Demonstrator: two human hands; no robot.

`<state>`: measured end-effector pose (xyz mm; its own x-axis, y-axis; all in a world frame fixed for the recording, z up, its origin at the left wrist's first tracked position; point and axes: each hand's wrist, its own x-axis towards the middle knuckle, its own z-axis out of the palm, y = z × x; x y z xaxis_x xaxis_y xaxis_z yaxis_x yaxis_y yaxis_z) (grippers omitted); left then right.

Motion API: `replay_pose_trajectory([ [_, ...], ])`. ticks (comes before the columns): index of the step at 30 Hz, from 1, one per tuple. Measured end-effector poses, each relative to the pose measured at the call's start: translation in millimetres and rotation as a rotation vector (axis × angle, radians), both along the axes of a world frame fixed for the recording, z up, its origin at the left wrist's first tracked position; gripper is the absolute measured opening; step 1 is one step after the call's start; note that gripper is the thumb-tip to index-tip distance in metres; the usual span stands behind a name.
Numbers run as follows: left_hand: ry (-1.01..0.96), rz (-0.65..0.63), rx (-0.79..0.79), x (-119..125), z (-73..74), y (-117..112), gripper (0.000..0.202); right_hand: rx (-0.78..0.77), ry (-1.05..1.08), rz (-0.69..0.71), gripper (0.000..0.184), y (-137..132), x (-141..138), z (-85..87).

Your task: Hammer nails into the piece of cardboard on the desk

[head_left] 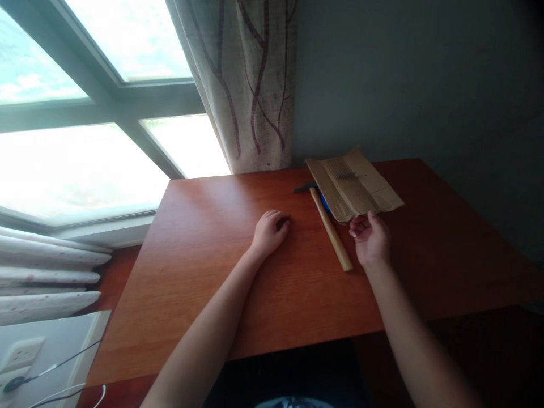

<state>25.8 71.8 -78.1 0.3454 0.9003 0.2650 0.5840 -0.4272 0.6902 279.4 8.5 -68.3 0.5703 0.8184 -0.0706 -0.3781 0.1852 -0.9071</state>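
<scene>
My left hand (271,231) rests on the wooden table with its fingers loosely curled and nothing visible in them. My right hand (373,241) is at the near edge of a folded piece of brown cardboard (378,184). Its fingers are curled and its thumb meets that edge; whether they grip anything is hidden. Several thin dark metal pieces, perhaps nails (346,176), lie in a row on the cardboard. A pale wooden stick or handle (334,235) lies between my hands. Beside it, a dark metal tool head (305,187) and a blue part (324,203) stick out from under the cardboard.
The reddish-brown table (204,283) stands against a grey wall (382,85). A patterned curtain (259,85) hangs behind it, with a bright window (85,164) at the left. A wall socket (23,354) with a plugged-in cable (63,362) is at the lower left.
</scene>
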Motion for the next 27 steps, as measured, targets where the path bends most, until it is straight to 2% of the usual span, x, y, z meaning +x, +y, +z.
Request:
replay_pose_trajectory([
  [3,-0.007,0.000,-0.003,0,0.0,0,0.019,-0.037,-0.038,0.036,0.024,-13,-5,-4.7],
  [6,-0.031,0.001,-0.009,0,-1.0,-1,0.020,-0.099,-0.278,0.079,0.019,-31,-17,-4.1],
  [8,-0.058,0.006,-0.014,1,-2.0,-1,0.020,-0.103,-0.459,0.153,0.018,-40,-31,-0.3],
  [10,-0.089,0.015,-0.021,1,-3.1,-3,0.021,-0.088,-0.578,0.292,0.018,-41,-50,3.6],
  [14,-0.166,0.029,-0.048,0,-4.8,-4,0.027,-0.034,-0.656,0.561,0.019,-14,-102,0.5],
  [17,-0.254,0.055,-0.083,-4,-5.6,-2,0.035,0.001,-0.695,0.490,0.014,21,-136,-9.3],
  [19,-0.322,0.091,-0.105,-7,-5.8,1,0.036,0.002,-0.745,0.424,0.017,42,-151,-13.9],
  [23,-0.451,0.100,-0.117,-13,-5.4,5,0.036,0.060,-0.773,0.457,0.028,60,-158,-14.8],
  [27,-0.426,-0.043,-0.113,-14,-3.7,3,0.035,0.120,-0.762,0.562,0.043,55,-151,-14.8],
])
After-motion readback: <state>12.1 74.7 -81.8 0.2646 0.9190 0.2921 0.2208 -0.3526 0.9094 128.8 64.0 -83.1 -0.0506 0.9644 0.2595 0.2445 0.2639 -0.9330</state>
